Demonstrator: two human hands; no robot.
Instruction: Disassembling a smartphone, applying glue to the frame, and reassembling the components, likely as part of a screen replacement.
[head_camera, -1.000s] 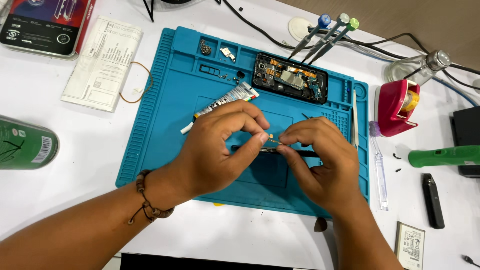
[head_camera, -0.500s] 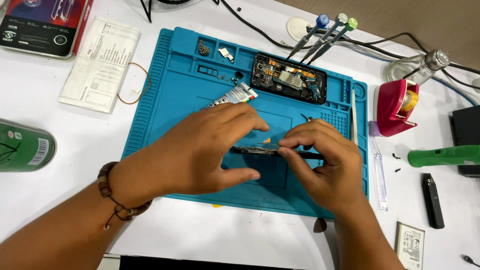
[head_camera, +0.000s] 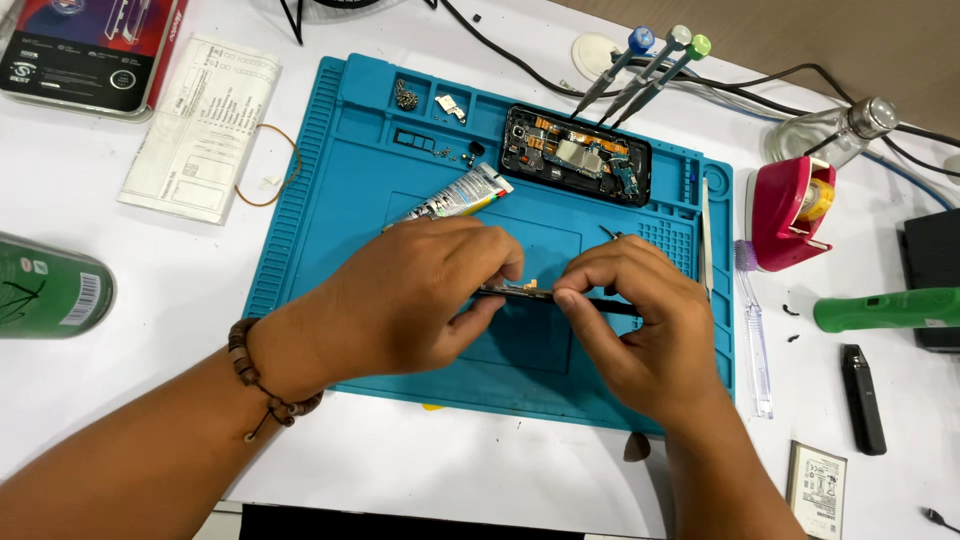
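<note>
- left hand (head_camera: 415, 300) and right hand (head_camera: 640, 315) are both pinching a thin dark phone panel (head_camera: 515, 293), edge-on, between their fingertips.
- the panel is hovering over the blue repair mat (head_camera: 330, 200), near the glue tube (head_camera: 455, 197).

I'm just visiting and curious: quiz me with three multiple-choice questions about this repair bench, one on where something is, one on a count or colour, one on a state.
1. Where does the opened phone lie?
A. At the far edge of the blue mat
B. On the white table left of the mat
C. Under the tape dispenser

2. How many screwdrivers lean beside it?
A. One
B. Three
C. Five

3. What is the thin dark part doing?
A. Lying flat, untouched
B. Pinched between the left hand and the right hand
C. Standing in the green can

Answers: 1 A, it sits along the mat's top edge; 2 B, blue, grey and green caps show; 3 B, fingertips of both hands pinch it above the mat.
</note>
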